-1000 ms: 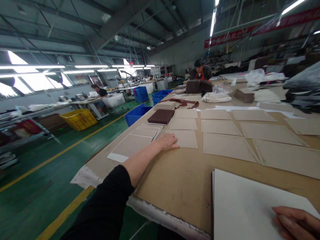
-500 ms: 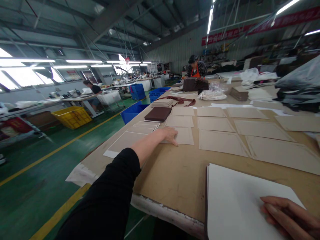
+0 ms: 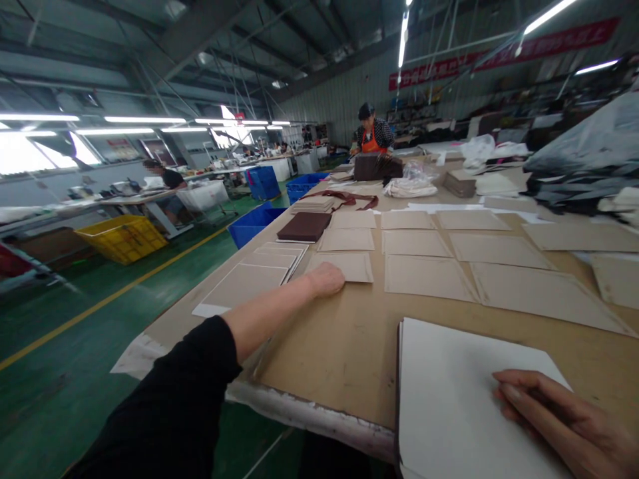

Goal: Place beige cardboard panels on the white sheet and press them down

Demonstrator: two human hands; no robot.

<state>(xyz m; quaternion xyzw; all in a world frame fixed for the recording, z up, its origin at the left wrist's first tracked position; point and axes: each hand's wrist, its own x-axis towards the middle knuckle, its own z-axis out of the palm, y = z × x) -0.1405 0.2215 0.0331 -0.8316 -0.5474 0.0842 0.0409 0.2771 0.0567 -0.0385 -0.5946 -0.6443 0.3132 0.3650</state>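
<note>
My left hand reaches out across the brown work table. Its fingers curl on the near left corner of a tan card sheet. My right hand lies flat, fingers stretched, on a white board that tops a thin stack with a dark edge at the table's near side. My left sleeve is black.
Rows of tan sheets cover the table's middle and right. White-edged boards lie left of my hand, with a dark brown stack behind them. Blue crates and a yellow crate stand on the green floor. A person in an orange apron works at the far end.
My left hand went from lying flat on the tan sheet to curling its fingers at the corner. The view shifted right and down, so more of my right hand shows.
</note>
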